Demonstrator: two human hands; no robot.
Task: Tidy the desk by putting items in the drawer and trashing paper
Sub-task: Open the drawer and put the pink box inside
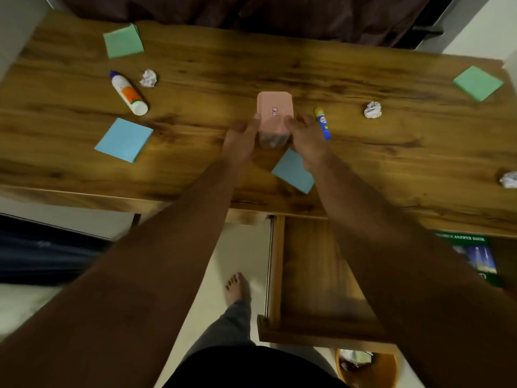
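Both hands, left hand (242, 141) and right hand (306, 138), clasp the pink-lidded box (274, 113) on the desk (223, 65). A glue stick (322, 123) lies just right of the box. The open drawer (313, 275) sits below it.

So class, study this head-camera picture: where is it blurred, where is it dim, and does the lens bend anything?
Head view: both hands and the pink-lidded box are smeared by motion blur; the lighting is dim and warm, the open drawer shadowed under the forearms; the wide lens bows the desk's edges.

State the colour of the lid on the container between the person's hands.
The lid is pale pink with a small sticker, seen in the head view.
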